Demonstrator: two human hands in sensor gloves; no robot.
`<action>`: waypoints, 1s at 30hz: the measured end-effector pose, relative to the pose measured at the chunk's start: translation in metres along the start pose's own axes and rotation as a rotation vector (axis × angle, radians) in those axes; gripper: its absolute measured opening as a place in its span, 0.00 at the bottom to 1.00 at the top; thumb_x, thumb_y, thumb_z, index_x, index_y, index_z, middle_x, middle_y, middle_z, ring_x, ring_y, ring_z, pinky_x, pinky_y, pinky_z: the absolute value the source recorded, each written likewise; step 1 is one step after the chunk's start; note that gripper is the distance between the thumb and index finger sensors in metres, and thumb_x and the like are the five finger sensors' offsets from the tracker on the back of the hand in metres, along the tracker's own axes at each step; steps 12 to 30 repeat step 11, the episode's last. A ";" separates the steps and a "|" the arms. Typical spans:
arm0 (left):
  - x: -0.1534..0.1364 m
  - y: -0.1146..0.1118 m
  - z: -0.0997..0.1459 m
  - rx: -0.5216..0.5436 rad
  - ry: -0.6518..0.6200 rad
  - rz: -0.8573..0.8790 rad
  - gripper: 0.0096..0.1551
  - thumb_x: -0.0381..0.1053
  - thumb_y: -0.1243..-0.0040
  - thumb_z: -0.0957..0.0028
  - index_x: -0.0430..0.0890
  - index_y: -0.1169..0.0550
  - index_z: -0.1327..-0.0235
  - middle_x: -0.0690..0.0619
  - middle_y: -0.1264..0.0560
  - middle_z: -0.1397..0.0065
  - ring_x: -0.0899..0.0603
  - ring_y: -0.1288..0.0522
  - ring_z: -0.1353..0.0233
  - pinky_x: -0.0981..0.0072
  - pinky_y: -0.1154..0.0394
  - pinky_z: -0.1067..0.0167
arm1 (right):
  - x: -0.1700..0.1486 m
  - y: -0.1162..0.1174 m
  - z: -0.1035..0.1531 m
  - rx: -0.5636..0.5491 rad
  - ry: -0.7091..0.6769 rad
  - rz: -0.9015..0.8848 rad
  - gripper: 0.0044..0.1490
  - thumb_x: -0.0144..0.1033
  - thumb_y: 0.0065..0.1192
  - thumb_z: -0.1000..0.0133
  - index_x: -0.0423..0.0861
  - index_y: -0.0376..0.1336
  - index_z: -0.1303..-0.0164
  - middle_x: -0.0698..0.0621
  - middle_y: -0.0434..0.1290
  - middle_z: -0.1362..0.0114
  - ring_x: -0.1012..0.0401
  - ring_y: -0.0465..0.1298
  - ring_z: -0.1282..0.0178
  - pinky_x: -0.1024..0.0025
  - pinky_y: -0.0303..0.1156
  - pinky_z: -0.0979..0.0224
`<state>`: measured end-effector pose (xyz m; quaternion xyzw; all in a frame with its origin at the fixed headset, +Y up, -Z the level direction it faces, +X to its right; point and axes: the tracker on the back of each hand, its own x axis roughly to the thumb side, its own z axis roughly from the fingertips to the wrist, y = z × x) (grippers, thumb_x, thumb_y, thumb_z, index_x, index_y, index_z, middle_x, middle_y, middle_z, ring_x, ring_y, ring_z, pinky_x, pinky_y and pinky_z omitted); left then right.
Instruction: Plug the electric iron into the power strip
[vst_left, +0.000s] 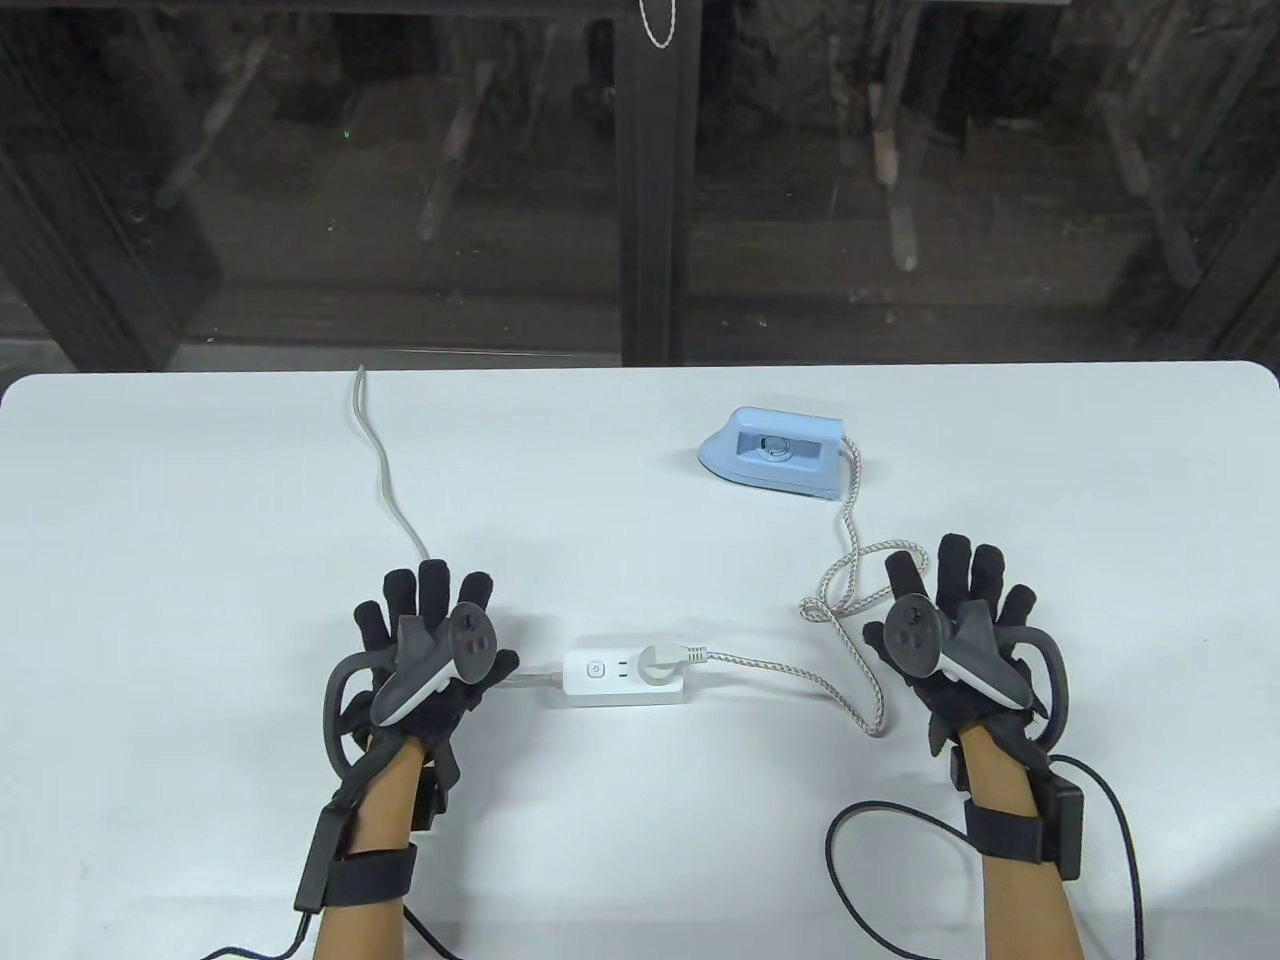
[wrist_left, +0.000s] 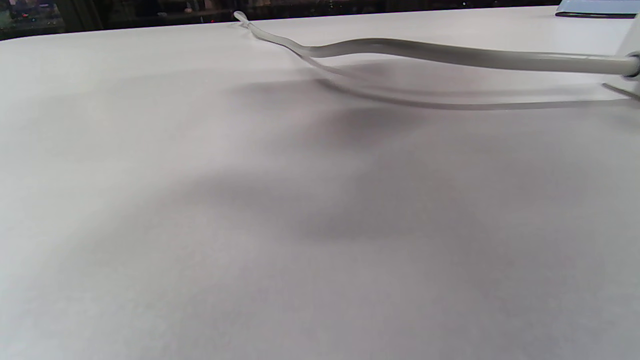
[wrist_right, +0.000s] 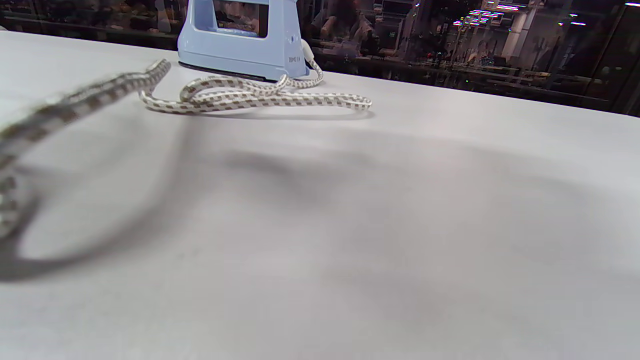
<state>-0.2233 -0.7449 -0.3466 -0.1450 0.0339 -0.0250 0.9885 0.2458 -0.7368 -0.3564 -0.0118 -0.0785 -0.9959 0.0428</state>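
A light blue iron stands on the white table at the back right; it also shows in the right wrist view. Its braided cord loops down and runs left to a white plug that sits in the white power strip at centre front. My left hand lies flat and empty just left of the strip. My right hand lies flat and empty to the right of the cord. The cord's loops show in the right wrist view.
The strip's grey cable runs from its left end to the table's far edge, and shows in the left wrist view. A black glove cable loops at the front right. Dark windows lie beyond the far edge.
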 end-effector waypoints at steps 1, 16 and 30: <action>0.000 0.000 0.000 -0.001 0.001 0.000 0.48 0.74 0.72 0.54 0.66 0.70 0.25 0.53 0.78 0.17 0.36 0.79 0.19 0.35 0.72 0.22 | 0.000 0.001 0.000 0.003 -0.002 0.002 0.48 0.61 0.34 0.40 0.56 0.24 0.17 0.33 0.16 0.17 0.31 0.21 0.22 0.22 0.32 0.27; 0.001 0.000 0.002 -0.013 0.000 -0.001 0.48 0.74 0.72 0.54 0.66 0.70 0.25 0.53 0.78 0.17 0.36 0.79 0.18 0.35 0.71 0.22 | 0.004 0.005 0.000 0.025 -0.012 0.008 0.49 0.61 0.34 0.40 0.55 0.23 0.18 0.32 0.16 0.17 0.31 0.21 0.22 0.22 0.32 0.27; 0.001 0.000 0.002 -0.013 0.000 -0.001 0.48 0.74 0.72 0.54 0.66 0.70 0.25 0.53 0.78 0.17 0.36 0.79 0.18 0.35 0.71 0.22 | 0.004 0.005 0.000 0.025 -0.012 0.008 0.49 0.61 0.34 0.40 0.55 0.23 0.18 0.32 0.16 0.17 0.31 0.21 0.22 0.22 0.32 0.27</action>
